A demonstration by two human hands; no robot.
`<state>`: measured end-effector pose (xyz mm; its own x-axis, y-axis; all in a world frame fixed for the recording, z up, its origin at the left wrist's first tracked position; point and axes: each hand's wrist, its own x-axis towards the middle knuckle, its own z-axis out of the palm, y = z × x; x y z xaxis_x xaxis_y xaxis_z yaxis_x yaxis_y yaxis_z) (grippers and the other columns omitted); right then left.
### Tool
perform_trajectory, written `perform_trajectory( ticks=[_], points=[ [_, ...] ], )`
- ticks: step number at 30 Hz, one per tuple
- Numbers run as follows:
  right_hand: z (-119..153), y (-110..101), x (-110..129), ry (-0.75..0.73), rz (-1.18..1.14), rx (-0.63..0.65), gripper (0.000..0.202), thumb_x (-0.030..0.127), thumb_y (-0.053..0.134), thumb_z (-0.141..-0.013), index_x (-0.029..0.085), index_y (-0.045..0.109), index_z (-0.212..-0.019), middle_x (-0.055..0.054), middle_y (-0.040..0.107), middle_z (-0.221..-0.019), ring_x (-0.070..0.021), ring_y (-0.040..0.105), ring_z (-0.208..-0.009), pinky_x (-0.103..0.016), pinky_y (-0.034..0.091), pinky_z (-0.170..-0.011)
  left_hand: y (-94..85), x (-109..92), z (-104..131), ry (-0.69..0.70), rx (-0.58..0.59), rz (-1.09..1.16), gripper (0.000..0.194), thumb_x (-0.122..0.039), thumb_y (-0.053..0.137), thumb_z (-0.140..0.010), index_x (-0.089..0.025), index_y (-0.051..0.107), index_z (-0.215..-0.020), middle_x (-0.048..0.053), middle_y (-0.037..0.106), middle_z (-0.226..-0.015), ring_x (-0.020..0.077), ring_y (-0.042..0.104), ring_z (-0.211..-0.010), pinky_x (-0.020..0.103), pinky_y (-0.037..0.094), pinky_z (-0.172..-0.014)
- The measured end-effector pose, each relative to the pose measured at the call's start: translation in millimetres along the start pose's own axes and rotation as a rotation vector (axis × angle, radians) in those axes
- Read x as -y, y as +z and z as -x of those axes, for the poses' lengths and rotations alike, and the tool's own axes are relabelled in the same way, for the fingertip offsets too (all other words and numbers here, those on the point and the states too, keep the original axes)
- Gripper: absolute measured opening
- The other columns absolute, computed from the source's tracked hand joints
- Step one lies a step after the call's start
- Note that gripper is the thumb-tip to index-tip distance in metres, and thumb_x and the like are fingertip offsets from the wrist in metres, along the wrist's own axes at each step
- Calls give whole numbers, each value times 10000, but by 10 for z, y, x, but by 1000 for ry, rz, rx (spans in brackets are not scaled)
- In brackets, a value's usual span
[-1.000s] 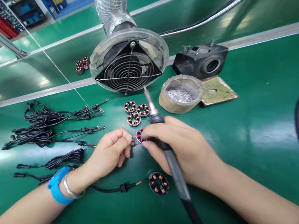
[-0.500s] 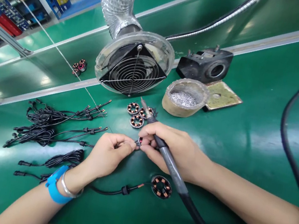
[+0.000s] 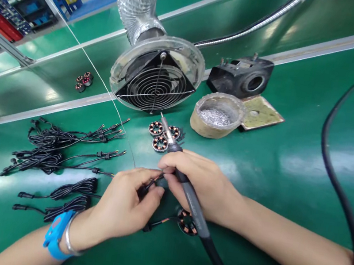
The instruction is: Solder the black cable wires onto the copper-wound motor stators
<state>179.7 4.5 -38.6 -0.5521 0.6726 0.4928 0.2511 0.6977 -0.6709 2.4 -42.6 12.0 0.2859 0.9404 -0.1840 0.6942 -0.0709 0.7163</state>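
Observation:
My right hand (image 3: 208, 191) grips a soldering iron (image 3: 194, 204) with its tip pointing up and away. Its thumb and fingertips also meet those of my left hand (image 3: 122, 200). Pinched in my left fingers is a small dark part (image 3: 145, 190), which looks like a motor stator; the fingers hide most of it. Just beyond the hands lie several ring-shaped stators (image 3: 160, 144) with copper windings. Nearer me, a larger stator (image 3: 182, 226) sits partly behind the iron, and a black cable's bared end (image 3: 164, 221) points at it. A thin wire (image 3: 129, 145) hangs down towards my left hand.
Bundled black cables (image 3: 50, 137) lie on the left of the green table. A round fume-extractor hood (image 3: 157, 87) on a silver duct (image 3: 139, 1) stands at the back. Right of it are a pot of metal shavings (image 3: 214, 131), a sponge tray (image 3: 262, 114) and a black iron stand (image 3: 239, 77).
My left hand has turned, its thumb dropping lower, and the dark part has tipped into its fingers. The iron has shifted slightly left and now overlaps the larger stator. The thin wire has swung right.

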Motion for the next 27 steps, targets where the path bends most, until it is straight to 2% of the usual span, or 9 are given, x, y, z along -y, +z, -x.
perform_trajectory(
  ticks=[5, 8, 11, 14, 16, 18, 22, 24, 27],
  points=[
    [0, 31, 37, -22, 100, -47, 241, 44, 462, -814, 189, 513, -999, -10, 592, -775, -150, 522, -683, -257, 454, -646, -45, -151, 81, 13, 196, -119, 311, -112, 443, -843, -145, 593, -1113, 53, 708, -898, 165, 643, -713, 263, 505, -664],
    [-27, -26, 22, -110, 172, -13, 256, 66, 461, -820, 176, 533, -1039, -43, 610, -805, -178, 530, -730, -279, 474, -665, -190, -144, 59, 58, 164, -390, 395, -69, 371, -829, -166, 615, -1124, 73, 727, -1002, 206, 683, -842, 307, 514, -760],
    [-26, -167, 50, -88, 229, 96, 233, 109, 489, -826, 176, 543, -1042, -55, 635, -810, -190, 547, -729, -291, 488, -659, -481, -128, 130, 20, 53, -544, 400, -92, 338, -854, -195, 634, -1103, 53, 736, -1031, 202, 691, -896, 299, 502, -792],
    [35, -338, 140, 22, 188, 287, 212, 142, 515, -850, 199, 546, -1052, -48, 671, -848, -180, 620, -707, -281, 509, -635, -850, -74, 380, -138, 19, -634, 334, -187, 341, -894, -220, 645, -1028, 8, 736, -811, 192, 689, -770, 277, 472, -701],
    [107, -421, 212, 61, 188, 376, 234, 202, 551, -865, 221, 546, -1098, -51, 698, -895, -192, 667, -698, -284, 525, -595, -1049, 34, 622, -252, 32, -707, 305, -270, 382, -897, -230, 651, -1034, -2, 710, -718, 208, 679, -726, 284, 446, -661],
    [200, -442, 284, 61, 233, 382, 291, 300, 609, -851, 236, 537, -1125, -61, 717, -909, -209, 681, -635, -291, 523, -507, -1157, 200, 869, -347, 110, -736, 336, -352, 477, -860, -231, 644, -1124, 15, 723, -769, 237, 681, -753, 298, 440, -653],
    [418, -253, 421, -29, 453, 272, 523, 473, 677, -764, 205, 503, -1178, -107, 704, -899, -276, 697, -689, -344, 565, -488, -1110, 557, 1171, -445, 161, -730, 662, -399, 639, -750, -196, 506, -1366, 105, 727, -1064, 314, 680, -942, 339, 471, -723],
    [522, -98, 455, -67, 612, 193, 454, 436, 619, -801, 169, 515, -1154, -128, 683, -857, -285, 680, -671, -374, 577, -513, -1031, 658, 1191, -443, 126, -732, 609, -389, 632, -758, -201, 529, -1328, 113, 729, -1058, 325, 684, -943, 343, 475, -717],
    [643, 63, 420, -122, 747, 169, 309, 256, 498, -869, 153, 499, -1160, -133, 673, -867, -264, 677, -676, -374, 587, -582, -950, 672, 1157, -380, 142, -738, 347, -362, 614, -752, -216, 650, -1064, 92, 743, -907, 314, 697, -831, 317, 455, -639]
  ],
)
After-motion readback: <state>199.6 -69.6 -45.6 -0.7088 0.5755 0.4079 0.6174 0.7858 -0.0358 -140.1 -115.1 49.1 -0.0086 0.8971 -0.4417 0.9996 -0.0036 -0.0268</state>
